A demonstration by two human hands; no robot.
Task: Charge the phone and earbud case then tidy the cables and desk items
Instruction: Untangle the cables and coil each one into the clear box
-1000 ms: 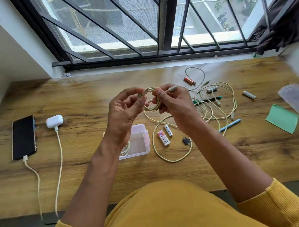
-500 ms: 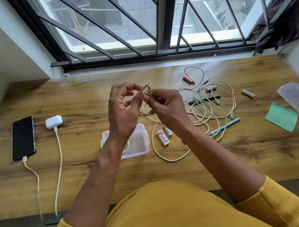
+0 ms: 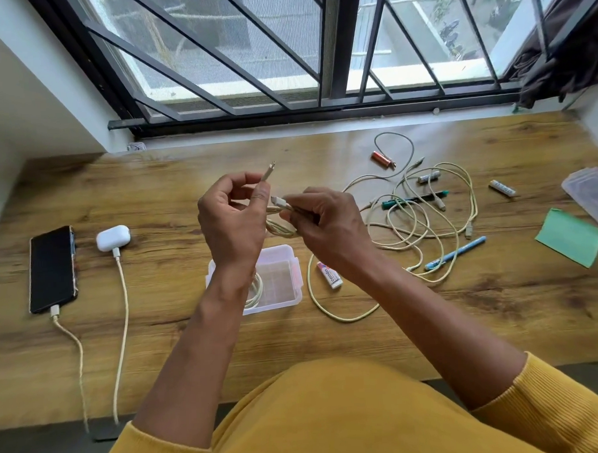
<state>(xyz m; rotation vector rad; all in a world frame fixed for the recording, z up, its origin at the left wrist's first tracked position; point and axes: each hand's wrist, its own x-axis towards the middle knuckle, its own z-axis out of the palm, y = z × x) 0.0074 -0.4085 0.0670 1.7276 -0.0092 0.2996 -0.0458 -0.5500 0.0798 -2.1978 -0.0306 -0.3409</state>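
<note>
Above the desk's middle, my left hand [image 3: 234, 222] pinches one plug end of a cream cable [image 3: 278, 223], its tip pointing up. My right hand [image 3: 328, 221] grips the small coil and the other plug of the same cable. A long loop of it [image 3: 342, 315] trails onto the wood. A black phone [image 3: 52, 269] and a white earbud case [image 3: 113, 238] lie at the left, each with a cable plugged in. A clear plastic box [image 3: 282, 278] below my hands holds a coiled cable. More tangled cables [image 3: 424, 217] lie at the right.
Around the tangle lie a green marker [image 3: 414, 199], a blue pen [image 3: 456, 253], several batteries [image 3: 501, 187], an orange cylinder [image 3: 383, 158] and an eraser [image 3: 330, 275]. A green sticky pad [image 3: 570, 236] and the box lid [image 3: 591, 193] sit at the far right. The window sill borders the back.
My left hand has pulled one plug end free and raised it. The coil between my hands has shrunk and sunk slightly lower in my right hand.
</note>
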